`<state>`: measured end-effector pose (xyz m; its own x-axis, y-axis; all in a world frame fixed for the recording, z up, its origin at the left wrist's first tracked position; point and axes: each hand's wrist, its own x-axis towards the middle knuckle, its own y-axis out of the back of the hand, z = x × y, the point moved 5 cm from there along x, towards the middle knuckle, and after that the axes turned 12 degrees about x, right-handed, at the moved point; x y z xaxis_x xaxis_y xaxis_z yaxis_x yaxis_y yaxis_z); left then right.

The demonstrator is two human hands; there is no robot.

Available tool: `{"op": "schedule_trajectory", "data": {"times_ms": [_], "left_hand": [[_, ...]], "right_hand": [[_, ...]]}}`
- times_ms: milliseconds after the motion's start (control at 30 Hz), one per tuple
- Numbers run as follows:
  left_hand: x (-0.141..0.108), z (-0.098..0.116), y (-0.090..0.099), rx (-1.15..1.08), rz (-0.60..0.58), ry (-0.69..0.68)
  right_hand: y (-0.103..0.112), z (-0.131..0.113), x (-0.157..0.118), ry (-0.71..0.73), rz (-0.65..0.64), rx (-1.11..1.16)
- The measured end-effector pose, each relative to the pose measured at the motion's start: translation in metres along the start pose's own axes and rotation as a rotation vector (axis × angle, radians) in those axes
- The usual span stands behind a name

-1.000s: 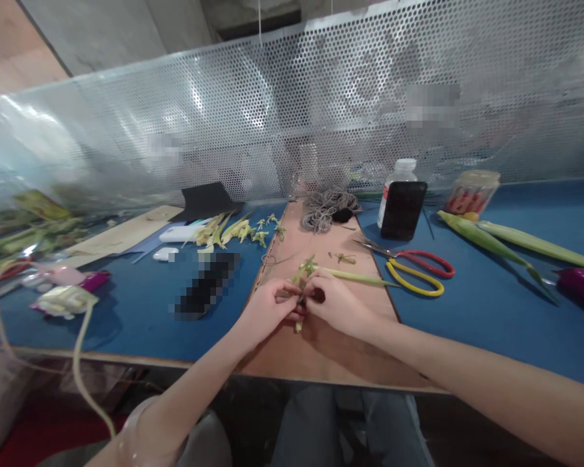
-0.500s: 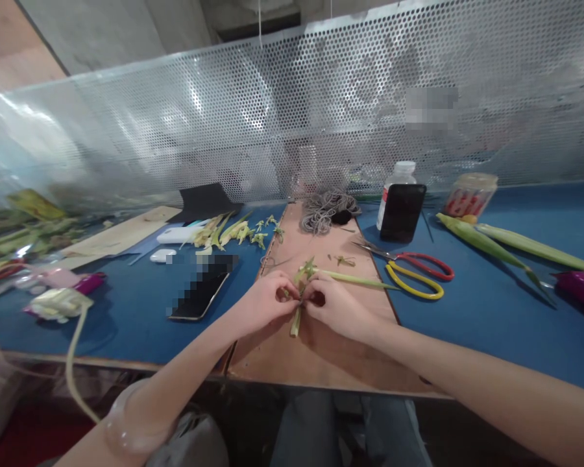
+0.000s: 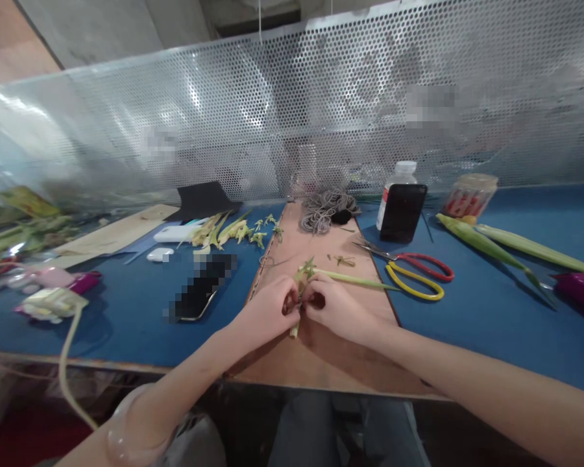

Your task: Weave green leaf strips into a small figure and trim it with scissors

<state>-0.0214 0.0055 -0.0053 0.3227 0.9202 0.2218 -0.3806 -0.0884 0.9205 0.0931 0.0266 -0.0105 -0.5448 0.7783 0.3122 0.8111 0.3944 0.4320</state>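
Note:
My left hand and my right hand meet over the wooden board, fingers curled and fingertips pinched close together. Between them is a small bundle of pale green leaf strips, whose cut end sticks out below my fingers and whose frayed leafy tips show above. The exact grip point is hidden by my fingers. Beyond my right hand a long pale green leaf strip lies across the board towards the right. Small dry scraps lie farther up the board.
Scissors with red and yellow handles lie right of the board. Behind stand a phone, a bottle and a jar. Grey cord is heaped at the back. Another phone and several small flower pieces lie left.
My left hand has shifted slightly right and down, its fingers curling closer to my right hand. My right hand and the strips have hardly moved.

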Motion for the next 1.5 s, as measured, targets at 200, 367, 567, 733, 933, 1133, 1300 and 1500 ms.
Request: {"op": "schedule_trajectory", "data": {"times_ms": [200,367,567,733,933,1133,1300,1500], "left_hand": [[-0.006,0.001,0.005,0.021,0.059,-0.078],[-0.007,0.000,0.003,-0.011,0.090,-0.079],[-0.004,-0.002,-0.001,-0.055,0.085,-0.038],[-0.006,-0.001,-0.002,0.021,0.113,-0.025],[-0.011,0.001,-0.008,0.137,0.117,-0.084],[-0.011,-0.003,-0.002,-0.010,0.087,0.011],[-0.010,-0.009,0.003,-0.211,0.032,0.090],[-0.007,-0.012,0.004,-0.261,-0.074,0.081]], "right_hand": [[-0.001,0.002,0.001,0.019,-0.006,0.012],[0.001,0.001,0.000,0.041,-0.013,0.001],[0.001,0.000,-0.001,0.029,-0.024,-0.006],[0.000,-0.004,-0.002,0.028,-0.030,0.011],[0.001,-0.008,-0.002,0.054,-0.028,-0.007],[0.000,-0.006,-0.002,0.067,-0.029,0.013],[0.000,-0.007,-0.002,0.055,-0.044,0.020],[-0.001,-0.005,-0.002,0.022,-0.046,-0.006]]}}
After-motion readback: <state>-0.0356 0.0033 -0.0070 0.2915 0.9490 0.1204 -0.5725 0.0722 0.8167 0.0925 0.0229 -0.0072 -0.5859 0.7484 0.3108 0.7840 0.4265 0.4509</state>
